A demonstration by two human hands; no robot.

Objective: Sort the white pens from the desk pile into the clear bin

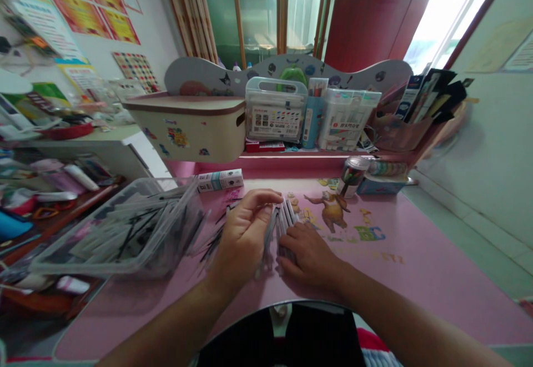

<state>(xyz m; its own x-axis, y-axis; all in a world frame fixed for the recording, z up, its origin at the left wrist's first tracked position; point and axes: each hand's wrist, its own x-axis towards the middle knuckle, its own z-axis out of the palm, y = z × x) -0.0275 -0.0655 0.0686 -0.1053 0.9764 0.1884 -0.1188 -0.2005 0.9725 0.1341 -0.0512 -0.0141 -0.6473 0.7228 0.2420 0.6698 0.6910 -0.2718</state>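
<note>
Slim grey pen-like sticks (285, 220) stand in a row between my hands over the pink desk. My right hand (308, 253) wraps its fingers round the near side of this bundle. Close by on the left, my left hand (244, 234) is curled, thumb and fingers together round a thin dark-topped grey stick (270, 234); its lower part is blurred. More thin dark and grey sticks (213, 242) lie loose on the desk beside my left hand, partly hidden by it. A clear plastic bin (104, 270) at the left holds many similar slim pieces.
A small white box (220, 180) lies behind my left hand. Along the back shelf stand a lidded cream bin (187, 134), clear marker cases (277, 114) and a blue pencil holder (312, 122). A jar (353, 177) stands at back right. A cluttered side shelf (62, 211) borders the left.
</note>
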